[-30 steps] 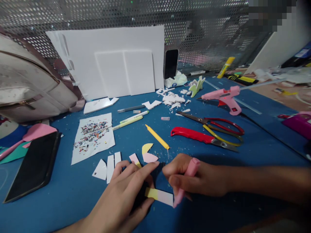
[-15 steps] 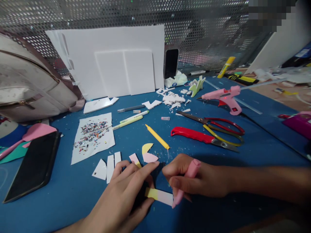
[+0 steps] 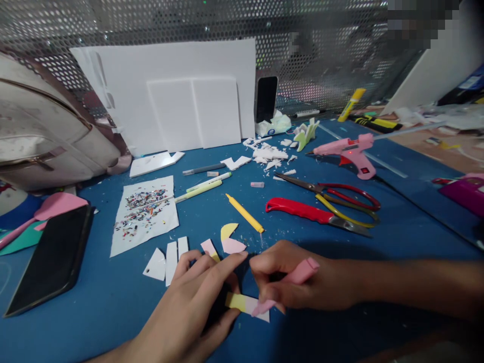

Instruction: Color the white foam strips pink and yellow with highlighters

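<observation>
My right hand (image 3: 325,282) is closed round a pink marker (image 3: 302,272), its tip down on a small flat strip (image 3: 237,302). The strip is yellow at its left part and pale pink to white at its right. My left hand (image 3: 192,297) pinches the strip's left end against the table, thumb below and fingers above. Just beyond the left fingers lie a pink-and-yellow strip (image 3: 208,248), partly covered, and a curved yellow-and-pink piece (image 3: 231,244). White strips (image 3: 172,259) and a white piece with a hole (image 3: 156,264) rest to the left.
An uncapped yellow marker (image 3: 245,213), a red-handled knife (image 3: 302,210) and scissors (image 3: 333,194) lie ahead. A pink glue gun (image 3: 351,151) stands at right. Glittery bits cover a paper sheet (image 3: 170,217). White boards (image 3: 170,65) lean at the back. A phone (image 3: 53,257) lies left.
The pink marker's tip has moved left along the strip from its right end, and the marker leans over more. My left hand has stayed in place.
</observation>
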The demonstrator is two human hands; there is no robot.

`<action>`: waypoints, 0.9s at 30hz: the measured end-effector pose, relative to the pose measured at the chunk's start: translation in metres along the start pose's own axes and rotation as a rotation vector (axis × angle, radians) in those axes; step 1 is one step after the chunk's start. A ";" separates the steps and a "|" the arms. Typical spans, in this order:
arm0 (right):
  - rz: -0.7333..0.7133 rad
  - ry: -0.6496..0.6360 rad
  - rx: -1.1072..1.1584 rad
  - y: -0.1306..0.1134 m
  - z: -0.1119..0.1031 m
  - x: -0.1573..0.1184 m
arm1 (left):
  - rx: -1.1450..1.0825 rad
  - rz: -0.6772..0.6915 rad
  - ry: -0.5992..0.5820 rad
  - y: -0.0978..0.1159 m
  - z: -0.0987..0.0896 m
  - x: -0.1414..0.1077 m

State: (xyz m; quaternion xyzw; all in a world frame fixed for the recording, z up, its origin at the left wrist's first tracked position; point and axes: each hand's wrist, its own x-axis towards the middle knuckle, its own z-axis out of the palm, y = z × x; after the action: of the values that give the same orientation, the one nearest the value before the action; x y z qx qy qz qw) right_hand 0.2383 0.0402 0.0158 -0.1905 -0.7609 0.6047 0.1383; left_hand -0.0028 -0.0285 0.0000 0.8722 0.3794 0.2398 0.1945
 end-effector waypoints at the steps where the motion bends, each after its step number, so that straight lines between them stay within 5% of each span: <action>1: 0.006 0.003 0.014 0.000 0.000 0.000 | -0.001 -0.004 0.000 0.000 0.000 0.000; 4: 0.024 0.062 0.024 -0.001 -0.001 0.000 | 0.015 -0.008 -0.008 -0.001 0.001 0.000; 9: 0.019 -0.044 0.012 -0.002 -0.001 0.002 | -0.003 -0.017 -0.005 -0.001 0.001 0.000; 13: 0.005 0.072 0.046 0.001 0.000 0.000 | -0.001 -0.016 -0.008 0.001 0.000 0.000; 27: -0.042 0.115 0.092 0.009 0.003 -0.002 | -0.008 -0.015 -0.016 0.001 -0.001 0.000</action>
State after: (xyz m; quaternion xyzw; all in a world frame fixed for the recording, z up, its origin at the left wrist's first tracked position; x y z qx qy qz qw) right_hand 0.2396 0.0385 0.0064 -0.2022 -0.7270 0.6241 0.2029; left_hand -0.0029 -0.0288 0.0009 0.8705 0.3834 0.2327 0.2028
